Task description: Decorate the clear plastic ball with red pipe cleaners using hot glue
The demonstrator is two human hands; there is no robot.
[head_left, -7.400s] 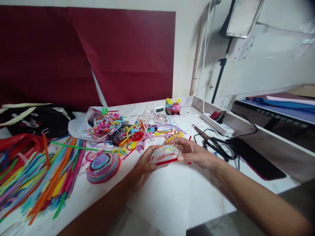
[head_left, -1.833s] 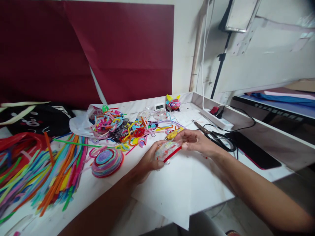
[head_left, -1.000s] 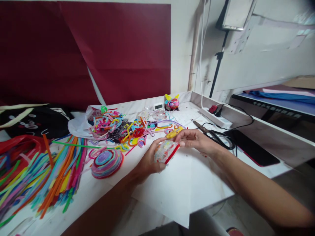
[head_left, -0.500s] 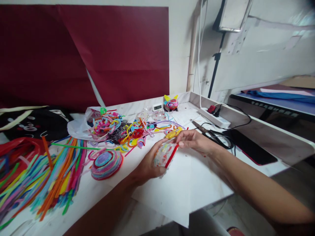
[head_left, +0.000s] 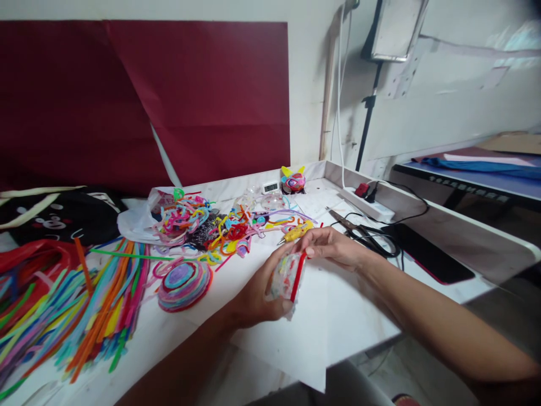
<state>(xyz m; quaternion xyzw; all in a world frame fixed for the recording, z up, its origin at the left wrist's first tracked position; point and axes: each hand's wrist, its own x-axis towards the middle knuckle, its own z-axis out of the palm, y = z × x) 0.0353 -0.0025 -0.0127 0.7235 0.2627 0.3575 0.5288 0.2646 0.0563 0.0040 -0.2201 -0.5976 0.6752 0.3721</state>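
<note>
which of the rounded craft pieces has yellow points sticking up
The pinkish one at the back, right of the white digital display: two yellow points stick up from it. The striped dome and the clear piece in the hands show none.

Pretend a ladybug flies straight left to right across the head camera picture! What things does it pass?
Black bag → white bag → stripy dome → red-edged clear piece → scissors → phone.

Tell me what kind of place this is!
It looks like a craft-making spot, maybe in a workshop. You can tell from the fanned-out bundle of colourful fuzzy stems, the black-handled scissors and the little colourful figure with yellow ears.
</note>
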